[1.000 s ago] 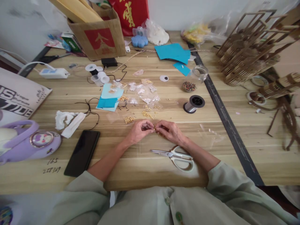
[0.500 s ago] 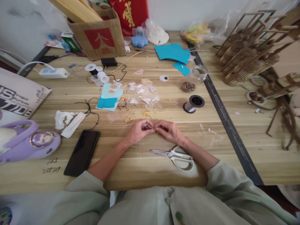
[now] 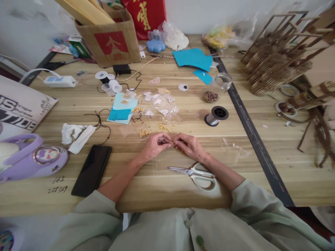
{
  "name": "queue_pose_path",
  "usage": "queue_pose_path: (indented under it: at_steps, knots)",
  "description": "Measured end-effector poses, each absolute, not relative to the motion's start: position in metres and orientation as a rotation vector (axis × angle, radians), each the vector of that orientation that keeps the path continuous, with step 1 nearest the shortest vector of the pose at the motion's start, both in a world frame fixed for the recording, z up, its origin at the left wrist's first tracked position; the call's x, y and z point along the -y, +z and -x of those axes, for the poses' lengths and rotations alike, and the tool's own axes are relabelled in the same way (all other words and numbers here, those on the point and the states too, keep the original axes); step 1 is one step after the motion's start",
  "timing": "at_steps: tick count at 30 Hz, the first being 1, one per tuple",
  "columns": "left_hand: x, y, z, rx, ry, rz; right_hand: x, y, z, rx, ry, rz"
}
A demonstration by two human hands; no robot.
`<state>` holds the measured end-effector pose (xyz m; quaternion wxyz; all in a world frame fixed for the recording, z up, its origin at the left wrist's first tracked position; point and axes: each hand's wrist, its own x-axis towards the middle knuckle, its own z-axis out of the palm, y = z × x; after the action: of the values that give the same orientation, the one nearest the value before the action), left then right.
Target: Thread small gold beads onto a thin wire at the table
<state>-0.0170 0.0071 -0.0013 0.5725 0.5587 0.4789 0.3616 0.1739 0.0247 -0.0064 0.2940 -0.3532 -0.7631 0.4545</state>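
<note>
Over the middle of the table, my left hand (image 3: 157, 145) and my right hand (image 3: 190, 146) meet at their fingertips. Both are closed in a pinch around a tiny gold beaded piece (image 3: 172, 142), whose details are too small to tell. A thin clear thread (image 3: 156, 164) hangs below my left hand. Just beyond the fingers lie piles of gold beads (image 3: 164, 127), with another gold pile (image 3: 144, 133) to the left. Scissors (image 3: 192, 172) with pale handles rest below my right hand, blades pointing left.
A black phone (image 3: 91, 170) lies left of my left forearm. A wire spool (image 3: 216, 116) and a glass jar (image 3: 222, 82) stand to the right. Small bead bags (image 3: 159, 101) and blue cards (image 3: 120, 114) lie further back. A cardboard box (image 3: 112, 45) stands at the back left.
Both hands keep nearly the same place. The fingertips of my right hand have shifted very slightly to the right, and a little more of the gold piece shows between the hands.
</note>
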Motion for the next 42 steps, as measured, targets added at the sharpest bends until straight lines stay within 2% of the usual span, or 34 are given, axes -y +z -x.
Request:
queue_pose_path:
  at_steps: [19,42]
  knots:
    - [-0.0071,-0.0020,0.0176,-1.135,0.862,-1.347,-0.0254,-0.0082,-0.1738,2.108,1.118,0.922]
    - [-0.0078,-0.0040,0.0179,-1.154,0.856,-1.347,-0.0268,-0.0121,-0.1749,1.948,1.289,0.991]
